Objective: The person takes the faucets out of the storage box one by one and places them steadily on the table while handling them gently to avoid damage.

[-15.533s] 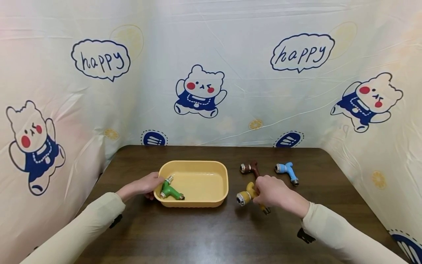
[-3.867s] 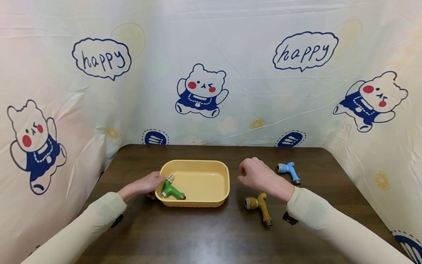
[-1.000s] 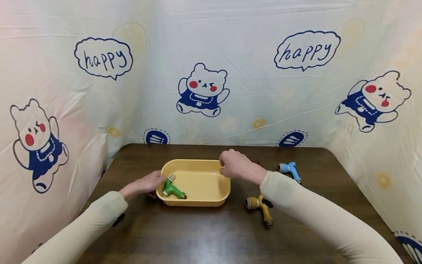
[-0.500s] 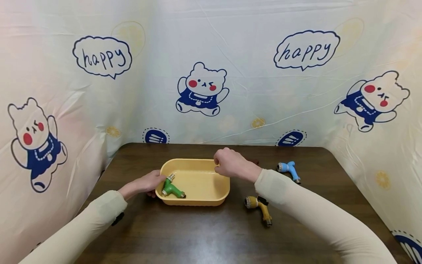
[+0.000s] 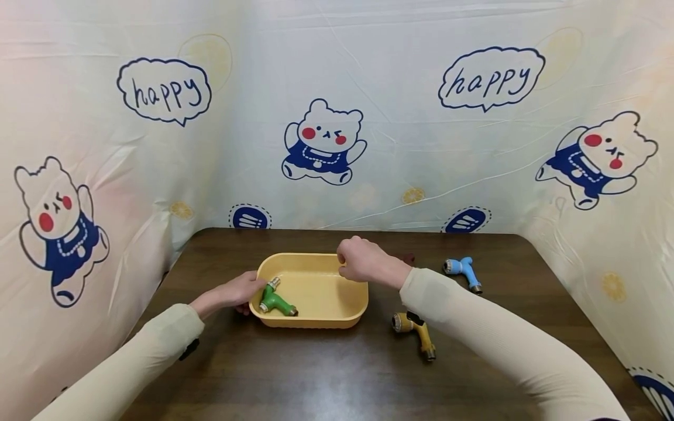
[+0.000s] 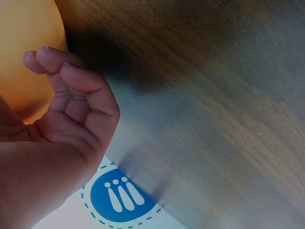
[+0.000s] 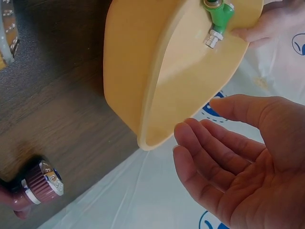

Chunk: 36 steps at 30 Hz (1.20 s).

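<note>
My left hand point(image 5: 241, 289) grips the left end of a yellow plastic basin point(image 5: 316, 323), thumb at the rim and fingers curled against the outer wall. Inside the basin's left end lies a green tap point(image 5: 276, 302) with metal ends. My right hand point(image 5: 365, 260) hovers at the basin's back right corner. In the right wrist view its fingers are loosely bent, apart from the thumb, with nothing between them. A maroon tap point(image 7: 40, 186) lies on the table to the right of the basin, mostly hidden behind my right hand in the head view.
On the brown table point(image 5: 316, 374), a mustard-yellow tap point(image 5: 423, 339) lies right of the basin, partly under my right forearm. A blue tap point(image 5: 463, 273) is farther back on the right. Printed cloth point(image 5: 400, 146) hangs around the table's back and sides.
My right hand has gone from the mustard-yellow tap to over the maroon one, then left to the basin's back right corner. The mustard-yellow tap shifted slightly nearer. My left hand stays on the basin.
</note>
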### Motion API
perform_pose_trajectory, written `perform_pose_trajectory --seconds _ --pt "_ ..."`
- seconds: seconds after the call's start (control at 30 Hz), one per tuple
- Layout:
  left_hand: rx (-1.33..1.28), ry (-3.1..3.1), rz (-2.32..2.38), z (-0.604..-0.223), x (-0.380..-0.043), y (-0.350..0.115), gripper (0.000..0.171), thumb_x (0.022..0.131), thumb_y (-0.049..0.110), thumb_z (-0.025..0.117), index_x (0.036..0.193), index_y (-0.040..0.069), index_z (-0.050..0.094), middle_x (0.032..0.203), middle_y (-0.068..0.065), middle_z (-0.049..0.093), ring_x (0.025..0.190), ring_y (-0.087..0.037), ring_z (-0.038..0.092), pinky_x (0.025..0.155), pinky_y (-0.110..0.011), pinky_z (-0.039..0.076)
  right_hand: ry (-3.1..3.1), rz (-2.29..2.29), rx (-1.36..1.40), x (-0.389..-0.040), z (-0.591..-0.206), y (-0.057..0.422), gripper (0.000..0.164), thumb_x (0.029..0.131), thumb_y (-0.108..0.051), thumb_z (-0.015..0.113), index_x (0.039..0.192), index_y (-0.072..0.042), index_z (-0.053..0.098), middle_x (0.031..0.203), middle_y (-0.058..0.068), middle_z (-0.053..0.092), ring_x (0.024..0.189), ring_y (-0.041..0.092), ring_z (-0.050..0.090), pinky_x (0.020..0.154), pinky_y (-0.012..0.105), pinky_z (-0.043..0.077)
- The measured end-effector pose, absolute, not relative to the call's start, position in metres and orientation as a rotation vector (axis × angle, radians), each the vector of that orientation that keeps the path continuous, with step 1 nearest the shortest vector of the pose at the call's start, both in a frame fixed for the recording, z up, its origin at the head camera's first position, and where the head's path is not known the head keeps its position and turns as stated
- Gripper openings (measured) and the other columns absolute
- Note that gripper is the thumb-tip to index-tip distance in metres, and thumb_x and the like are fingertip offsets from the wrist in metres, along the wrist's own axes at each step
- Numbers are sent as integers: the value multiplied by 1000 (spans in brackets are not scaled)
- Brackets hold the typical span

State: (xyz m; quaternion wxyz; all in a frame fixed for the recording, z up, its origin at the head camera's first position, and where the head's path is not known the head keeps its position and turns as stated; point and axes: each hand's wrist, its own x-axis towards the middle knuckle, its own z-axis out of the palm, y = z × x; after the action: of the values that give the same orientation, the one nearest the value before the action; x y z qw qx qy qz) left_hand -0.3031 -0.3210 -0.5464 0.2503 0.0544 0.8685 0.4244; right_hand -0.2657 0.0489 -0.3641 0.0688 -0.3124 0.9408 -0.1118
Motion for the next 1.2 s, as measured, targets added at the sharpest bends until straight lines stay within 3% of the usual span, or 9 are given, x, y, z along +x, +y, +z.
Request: perform_pose_trajectory --seconds 0.13,0.53,0.8,1.03,1.2 --pt "142 2363 1161 -549 -304 -322 37 107 25 42 131 -2 52 74 -21 72 50 -33 67 41 -41 54 2830 -330 -953 -266 -365 47 35 90 -6 69 65 -14 45 62 -4 26 54 11 25 49 28 24" --pt "128 2386 1158 -545 -301 -319 34 107 24 43 130 1 54 73 -21 72 49 -33 66 41 -41 53 2832 -299 -961 -269 -366 40 16 91 -10 72 77 -11 64 72 1 54 59 13 47 50 28 39" --pt "143 2396 1146 -530 -289 -311 35 108 23 42 128 -2 53 70 -18 70 48 -29 65 40 -37 52 2779 -308 -991 -270 -364 33 24 92 -9 70 71 -10 59 63 -2 39 51 11 35 48 27 30" --pt "159 2365 1150 -548 -301 -323 38 108 25 42 133 -3 50 74 -21 72 51 -36 67 42 -43 55 2757 -281 -1032 -270 -363 26 32 93 -10 70 68 -13 50 61 -4 30 51 10 26 49 27 25" --pt "171 2360 1163 -544 -300 -321 37 108 26 41 130 -1 52 72 -20 71 50 -33 66 41 -41 53 2754 -272 -1019 -271 -364 24 34 93 -9 69 66 -13 48 61 -4 27 51 11 24 49 27 24"
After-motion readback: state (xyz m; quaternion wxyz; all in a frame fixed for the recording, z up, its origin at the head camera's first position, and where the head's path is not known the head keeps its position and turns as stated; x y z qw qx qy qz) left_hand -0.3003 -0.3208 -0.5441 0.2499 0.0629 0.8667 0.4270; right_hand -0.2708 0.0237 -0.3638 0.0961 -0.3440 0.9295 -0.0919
